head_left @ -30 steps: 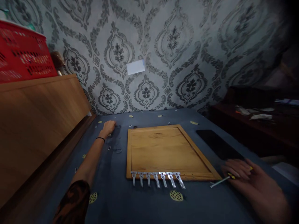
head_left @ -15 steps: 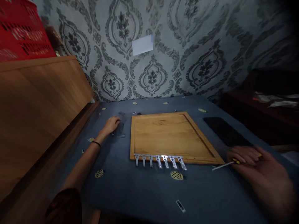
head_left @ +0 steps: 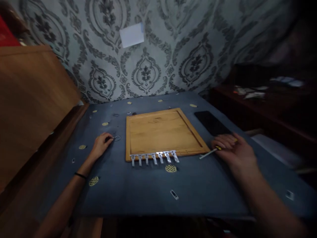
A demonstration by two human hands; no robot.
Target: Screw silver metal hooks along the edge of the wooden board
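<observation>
Left hand (head_left: 101,143) pinches a thin hook (head_left: 118,138); right hand (head_left: 229,146) grips a screwdriver (head_left: 210,153), shaft pointing inward. Wooden board (head_left: 159,130) lies flat between the two hands, metal clips (head_left: 160,156) along its near edge.

No words, brand names or numbers can be read here. A pale card (head_left: 132,35) on the patterned wall (head_left: 146,72) shows no letters that can be made out. The blue cloth (head_left: 138,188) is printed with small white rectangles that have dark centres, like tiny labels; the clearest rectangle (head_left: 174,194) sits near the front edge, its detail too small and blurred to read. No lettering is legible on the wooden board (head_left: 158,130), on the metal clips (head_left: 155,158) along its near edge, or on the flat black slab (head_left: 211,123) beside it
</observation>
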